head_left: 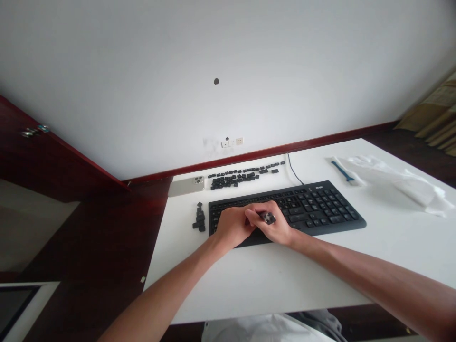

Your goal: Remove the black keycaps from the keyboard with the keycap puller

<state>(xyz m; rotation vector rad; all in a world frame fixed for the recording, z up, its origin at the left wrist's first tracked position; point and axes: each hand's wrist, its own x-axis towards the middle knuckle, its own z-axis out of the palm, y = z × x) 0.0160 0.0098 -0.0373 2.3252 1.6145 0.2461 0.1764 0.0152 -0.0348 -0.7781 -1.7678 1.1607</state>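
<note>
The black keyboard lies on the white table, with several of its keycaps off. Over its left half, my left hand rests with its fingers curled down and mostly hidden. Touching it, my right hand is closed around a slim dark tool, whose speckled black-and-grey end sticks out between thumb and fingers. The tool's other end is hidden, so I cannot tell its kind. Loose black keycaps lie in rows behind the keyboard. A smaller cluster of keycaps sits to its left.
A phone lies at the back left of the white table. The keyboard's cable runs to the back edge. On the right are a blue brush-like tool and a crumpled white plastic bag. A wall stands behind.
</note>
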